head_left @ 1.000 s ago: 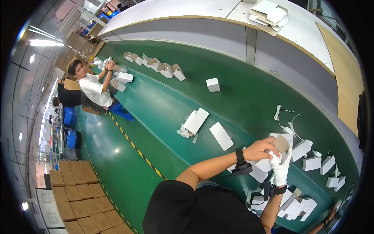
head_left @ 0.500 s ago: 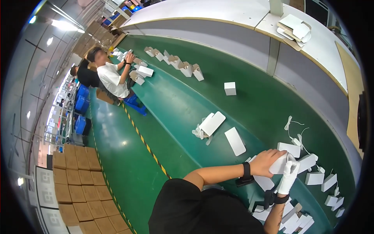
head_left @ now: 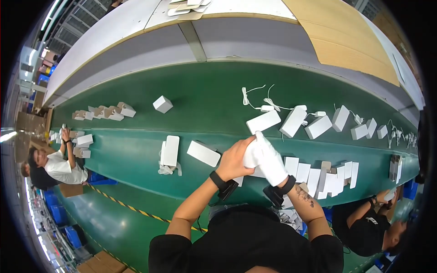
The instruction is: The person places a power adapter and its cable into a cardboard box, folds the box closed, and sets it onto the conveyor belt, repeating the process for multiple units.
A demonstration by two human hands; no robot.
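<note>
My bare left hand (head_left: 235, 160) and my white-gloved right hand (head_left: 270, 160) meet in front of my chest, above the green bench. Between them is a small white box (head_left: 249, 159), its outline partly lost against the glove. The left fingers wrap round its side, while the right hand is closed against it from the other side. Just left of my hands lies a white carton (head_left: 203, 153). Another white carton (head_left: 171, 150) rests on clear plastic farther left. Beyond my hands, white boxes (head_left: 263, 122) lie beside white adapters with cables (head_left: 267, 108).
Several white boxes (head_left: 314, 180) crowd the bench to the right of my hands. A lone white box (head_left: 163, 104) and a row of open boxes (head_left: 111, 112) stand at the far left. Co-workers sit at both ends. A raised white shelf (head_left: 123, 27) runs along the back.
My view has swung to the right, bringing a co-worker at the right into sight. Both hands stay together at the white box, and the gloved hand now covers more of it.
</note>
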